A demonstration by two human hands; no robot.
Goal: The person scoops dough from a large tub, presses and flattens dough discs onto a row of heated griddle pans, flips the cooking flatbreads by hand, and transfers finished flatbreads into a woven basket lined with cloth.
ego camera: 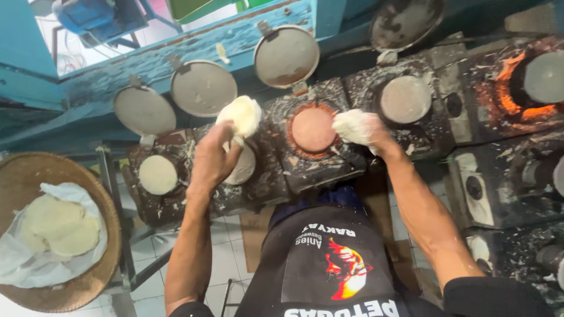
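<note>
1. Left hand (pixel 212 157): closed on a thin white sheet (pixel 239 115), lifted above the pale disc (pixel 242 165) on the second burner.
2. Right hand (pixel 369 130): gripping a lump of white dough (pixel 351 126), held just beside the reddish griddle (pixel 313 130).
3. Lids (pixel 203 88): round, hinged, standing open behind the burners.
4. Left burner: carries a pale disc (pixel 157 174).
5. Far right stove (pixel 512 88): glows orange around its plate.
6. Basket (pixel 23 170), lower left: lined with white plastic, holds stacked finished sheets (pixel 59 226).
</note>
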